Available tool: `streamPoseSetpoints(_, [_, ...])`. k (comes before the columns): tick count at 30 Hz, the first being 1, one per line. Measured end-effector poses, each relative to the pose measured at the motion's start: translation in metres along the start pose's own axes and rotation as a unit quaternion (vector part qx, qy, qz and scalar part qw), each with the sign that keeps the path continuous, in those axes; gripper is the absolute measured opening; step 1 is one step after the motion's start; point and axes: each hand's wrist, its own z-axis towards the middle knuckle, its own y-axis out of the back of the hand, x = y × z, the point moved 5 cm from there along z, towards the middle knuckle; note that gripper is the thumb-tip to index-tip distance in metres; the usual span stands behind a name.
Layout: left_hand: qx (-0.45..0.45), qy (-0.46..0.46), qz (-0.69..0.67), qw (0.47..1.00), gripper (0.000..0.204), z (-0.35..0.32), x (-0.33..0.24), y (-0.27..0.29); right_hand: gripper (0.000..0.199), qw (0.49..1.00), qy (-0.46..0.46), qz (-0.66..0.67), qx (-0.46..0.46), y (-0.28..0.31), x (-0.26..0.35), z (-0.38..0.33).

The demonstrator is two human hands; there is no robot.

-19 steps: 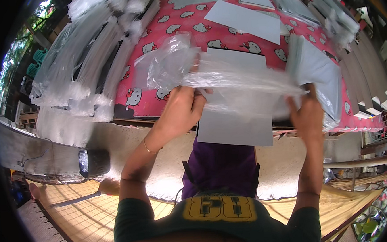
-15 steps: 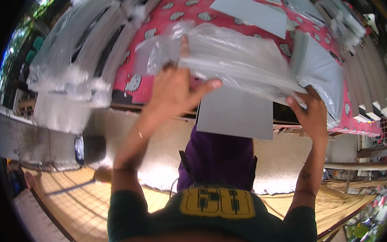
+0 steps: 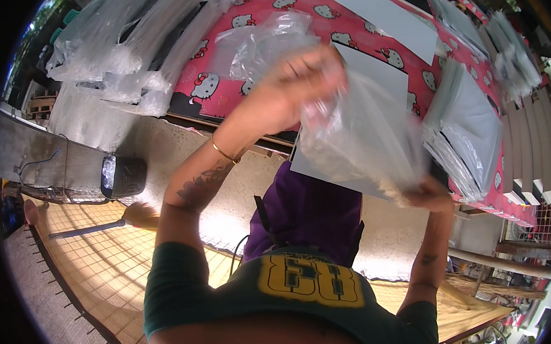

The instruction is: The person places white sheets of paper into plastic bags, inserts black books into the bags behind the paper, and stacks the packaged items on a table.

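A clear plastic bag (image 3: 371, 131) is stretched slantwise between my two hands, blurred by motion. My left hand (image 3: 311, 81) is closed on its upper left end, raised over the table. Lower down, near the table's front edge, my right hand (image 3: 430, 197) grips the opposite end; its fingers are partly smeared. Under the bag lies a flat pale grey board (image 3: 379, 68), its near end sticking out past the table edge above my lap. To the left of the board, more crumpled clear plastic bags (image 3: 261, 47) rest on the table.
The pink patterned tablecloth (image 3: 233, 102) covers the table. On the right stands a stack of bagged boards (image 3: 468, 122), with thick bundles (image 3: 529, 144) beyond. A white board (image 3: 389, 20) lies at the back. Long plastic-wrapped piles (image 3: 129, 55) fill the left. A broom (image 3: 121, 222) lies below.
My left hand has moved right and closed on the bag, lifting it off the board. My right hand has come down and slightly left. More of the board is uncovered.
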Motion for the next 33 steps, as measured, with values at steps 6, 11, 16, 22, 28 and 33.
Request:
streamPoseSetpoints(6, [0.345,0.136,0.344,0.863,0.053,-0.022,0.059,-0.011,0.032,0.823,0.265,0.500,0.045,0.041,-0.018,-0.026])
streamPoseSetpoints(11, [-0.019,0.139,-0.105,0.985,0.052,-0.024,0.038,0.020,0.040,0.992,0.078,0.054,-0.087,0.023,-0.051,-0.013])
streamPoseSetpoints(16, [0.258,0.206,0.110,0.938,0.050,-0.066,0.076,0.018,0.038,0.875,-0.045,0.369,-0.308,0.012,-0.075,-0.050])
streamPoseSetpoints(22, [-0.138,0.207,-0.258,0.934,0.028,-0.097,0.073,0.036,0.020,0.950,0.143,0.274,0.037,-0.045,-0.049,-0.050])
streamPoseSetpoints(28, [-0.251,0.221,0.128,0.934,0.025,-0.156,0.148,0.010,0.021,0.902,-0.048,0.034,-0.429,-0.067,-0.103,-0.075])
streamPoseSetpoints(33, [-0.404,0.201,0.202,0.869,0.030,-0.144,0.151,-0.005,0.026,0.788,-0.083,-0.023,-0.610,-0.080,-0.098,-0.056])
